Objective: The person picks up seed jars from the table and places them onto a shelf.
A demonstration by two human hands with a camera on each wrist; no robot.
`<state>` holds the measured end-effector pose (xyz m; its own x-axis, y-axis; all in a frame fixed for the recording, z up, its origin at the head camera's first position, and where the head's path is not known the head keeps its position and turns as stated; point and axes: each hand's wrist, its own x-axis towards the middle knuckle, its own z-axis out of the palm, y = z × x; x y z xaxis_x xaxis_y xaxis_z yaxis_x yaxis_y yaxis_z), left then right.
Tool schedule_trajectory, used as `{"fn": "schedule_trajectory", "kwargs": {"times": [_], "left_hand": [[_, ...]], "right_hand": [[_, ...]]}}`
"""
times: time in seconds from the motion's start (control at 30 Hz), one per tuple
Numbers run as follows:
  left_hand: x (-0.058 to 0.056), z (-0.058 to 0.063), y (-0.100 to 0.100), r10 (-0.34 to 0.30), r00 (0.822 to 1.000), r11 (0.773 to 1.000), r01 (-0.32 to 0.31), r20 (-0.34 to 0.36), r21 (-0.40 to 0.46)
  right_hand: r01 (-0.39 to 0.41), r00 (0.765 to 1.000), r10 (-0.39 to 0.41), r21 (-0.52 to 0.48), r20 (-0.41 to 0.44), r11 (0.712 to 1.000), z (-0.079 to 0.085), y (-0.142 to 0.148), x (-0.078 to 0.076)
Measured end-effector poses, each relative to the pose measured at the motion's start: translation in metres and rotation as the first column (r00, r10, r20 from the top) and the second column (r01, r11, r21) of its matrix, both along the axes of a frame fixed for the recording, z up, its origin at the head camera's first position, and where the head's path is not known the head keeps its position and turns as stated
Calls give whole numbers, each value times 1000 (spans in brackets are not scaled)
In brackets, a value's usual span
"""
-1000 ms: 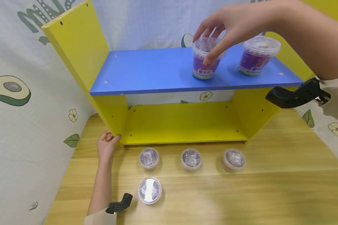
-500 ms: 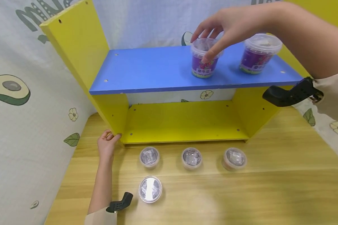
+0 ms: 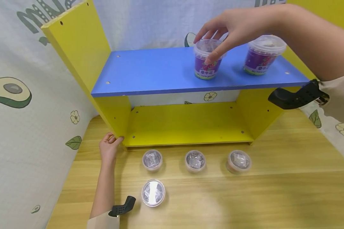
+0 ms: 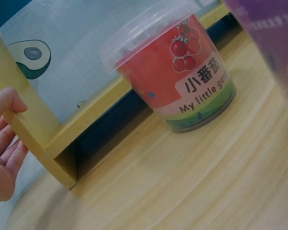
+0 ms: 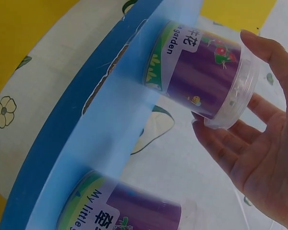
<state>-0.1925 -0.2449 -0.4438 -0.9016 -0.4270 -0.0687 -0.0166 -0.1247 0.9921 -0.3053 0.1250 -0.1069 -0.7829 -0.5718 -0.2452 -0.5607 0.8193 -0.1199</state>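
Up on the flat blue shelf board (image 3: 149, 71), a tapered purple plastic cup (image 3: 205, 70) stood, the right hand (image 3: 232, 30) gripping its clear rim, perhaps keeping it upright; the left hand (image 3: 109, 147) pinched the flat yellow side panel (image 3: 89, 47), likely for steadiness!

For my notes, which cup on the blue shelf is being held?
The left purple cup, gripped by the right hand; the right purple cup stands ungripped.
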Motion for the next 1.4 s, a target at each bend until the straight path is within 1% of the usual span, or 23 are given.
{"fn": "schedule_trajectory", "kwargs": {"times": [0.17, 0.37, 0.47, 0.6, 0.7, 0.73, 0.8, 0.9, 1.07, 1.27, 1.4], "left_hand": [[-1, 0, 0, -13, 1000, 1000, 13, 13, -8], [-1, -1, 0, -9, 1000, 1000, 9, 11, -17], [-2, -1, 0, -15, 1000, 1000, 15, 16, -16], [-3, -2, 0, -13, 1000, 1000, 13, 28, -11], [-3, -3, -1, -2, 999, 1000, 2, 35, -4], [-4, -3, -1, 0, 999, 1000, 1, 38, -4], [-4, -4, -2, 1, 999, 1000, 0, 42, -3], [-4, -4, -3, -5, 999, 1000, 6, 49, -7], [-3, -4, -4, -10, 998, 1000, 12, 67, -21], [-3, -3, -5, -9, 998, 1000, 10, 56, -20], [-3, -3, -5, -10, 998, 1000, 12, 57, -29]], "right_hand": [[7, 1000, -7, -8, 2, 1000, -1, 2, 0], [23, 1000, -23, -14, 12, 1000, -1, 4, 0], [19, 1000, -18, -48, 11, 999, -2, 5, 0], [5, 1000, -9, -139, -29, 990, -4, 9, 2], [10, 996, -26, -196, -80, 980, -3, 13, 3], [16, 996, -35, -212, -85, 977, -3, 14, 4], [22, 992, -48, -217, -117, 976, -2, 14, 5], [28, 989, -59, -210, -139, 977, -2, 14, 6], [9, 987, -43, -220, -153, 976, -3, 16, 7], [-27, 985, -14, -233, -172, 972, -3, 20, 9], [-45, 974, -11, -239, -226, 970, -3, 26, 10]]}}
